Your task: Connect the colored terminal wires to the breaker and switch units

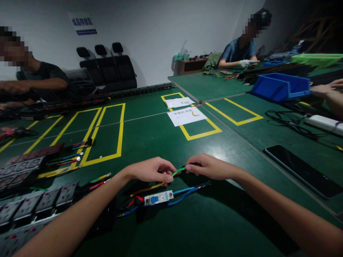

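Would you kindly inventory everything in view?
Striped wire: one, green-yellow, between hands
Circuit breaker: one, white, below hands
Blue wires: two, right of breaker
Socket strips: several, grey, left
Papers: two, white, central
Smartphone: one, black, right
Bin: one, blue, far right
Tray: one, lime, upper right
Pliers: one, red, left edge
Seats: three, black, back wall
Sign: one, blue-white, back wall
Tabletop: one, green, under hands
Tape outlines: several, yellow, tabletop
Co-workers: three, clothing partly dark, around tabletop
Left hand: one, bare, on wire
Right hand: one, bare, on wire

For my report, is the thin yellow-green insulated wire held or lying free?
Held: the wire stretches between the left hand and the right hand, pinched by both.
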`<state>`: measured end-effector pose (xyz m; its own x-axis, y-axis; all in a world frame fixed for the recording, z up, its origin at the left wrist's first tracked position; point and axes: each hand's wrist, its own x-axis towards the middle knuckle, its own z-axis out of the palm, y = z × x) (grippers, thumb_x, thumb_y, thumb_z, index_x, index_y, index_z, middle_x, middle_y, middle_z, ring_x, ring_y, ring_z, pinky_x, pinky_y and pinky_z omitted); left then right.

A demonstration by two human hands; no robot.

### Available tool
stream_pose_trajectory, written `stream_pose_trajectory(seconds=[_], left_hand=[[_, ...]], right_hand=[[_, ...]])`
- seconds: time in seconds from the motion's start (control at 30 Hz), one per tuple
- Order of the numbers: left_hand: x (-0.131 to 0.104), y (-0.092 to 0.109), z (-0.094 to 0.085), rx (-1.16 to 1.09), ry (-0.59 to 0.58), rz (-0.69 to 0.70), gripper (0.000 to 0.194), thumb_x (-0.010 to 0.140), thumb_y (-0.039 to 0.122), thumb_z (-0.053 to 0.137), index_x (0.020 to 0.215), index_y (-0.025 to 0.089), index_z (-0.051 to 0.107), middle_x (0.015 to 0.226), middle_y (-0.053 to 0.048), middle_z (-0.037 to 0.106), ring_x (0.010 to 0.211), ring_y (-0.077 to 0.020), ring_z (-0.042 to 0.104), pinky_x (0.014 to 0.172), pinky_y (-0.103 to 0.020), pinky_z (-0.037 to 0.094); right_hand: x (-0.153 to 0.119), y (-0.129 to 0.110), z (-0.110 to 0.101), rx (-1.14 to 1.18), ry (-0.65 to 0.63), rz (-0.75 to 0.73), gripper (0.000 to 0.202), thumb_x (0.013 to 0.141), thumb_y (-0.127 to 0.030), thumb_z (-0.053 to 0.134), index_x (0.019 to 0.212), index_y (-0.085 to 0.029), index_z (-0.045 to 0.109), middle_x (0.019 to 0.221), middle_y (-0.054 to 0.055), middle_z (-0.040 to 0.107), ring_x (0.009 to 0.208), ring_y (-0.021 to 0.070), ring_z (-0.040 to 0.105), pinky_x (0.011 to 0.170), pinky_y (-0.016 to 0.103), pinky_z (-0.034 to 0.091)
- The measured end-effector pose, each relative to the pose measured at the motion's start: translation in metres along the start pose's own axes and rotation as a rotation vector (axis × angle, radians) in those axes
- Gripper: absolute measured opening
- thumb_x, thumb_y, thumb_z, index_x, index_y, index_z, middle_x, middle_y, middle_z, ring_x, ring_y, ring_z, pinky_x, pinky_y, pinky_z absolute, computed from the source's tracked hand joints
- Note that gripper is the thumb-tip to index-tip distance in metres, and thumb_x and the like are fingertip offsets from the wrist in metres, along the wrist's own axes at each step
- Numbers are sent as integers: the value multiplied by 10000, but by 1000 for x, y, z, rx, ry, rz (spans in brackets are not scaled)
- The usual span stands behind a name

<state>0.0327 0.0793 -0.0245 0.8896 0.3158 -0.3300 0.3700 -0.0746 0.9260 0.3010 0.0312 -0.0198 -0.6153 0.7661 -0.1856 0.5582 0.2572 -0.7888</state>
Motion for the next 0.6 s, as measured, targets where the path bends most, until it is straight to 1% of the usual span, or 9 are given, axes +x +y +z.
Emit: stream_pose_trajectory(seconds=[0.33, 0.6], left_hand=[[0, 0, 0, 7, 11, 12, 398, 911, 454, 707, 1167, 150, 685, 865, -43, 691, 758, -152, 627, 653, -253, 445], [0, 0, 0, -23, 9, -1, 393, 903, 448, 717, 1165, 156, 688, 872, -42, 682, 769, -155, 632, 658, -256, 454]], right_hand=[[0, 4, 1, 2, 5, 6, 343, 997, -420, 493, 899, -163, 699, 718, 14, 630, 633, 134, 539, 584, 254, 377], [1, 1, 1, 4, 4, 8, 326, 993, -399, 492, 874, -169, 690, 711, 14, 622, 630, 135, 532, 579, 257, 372]])
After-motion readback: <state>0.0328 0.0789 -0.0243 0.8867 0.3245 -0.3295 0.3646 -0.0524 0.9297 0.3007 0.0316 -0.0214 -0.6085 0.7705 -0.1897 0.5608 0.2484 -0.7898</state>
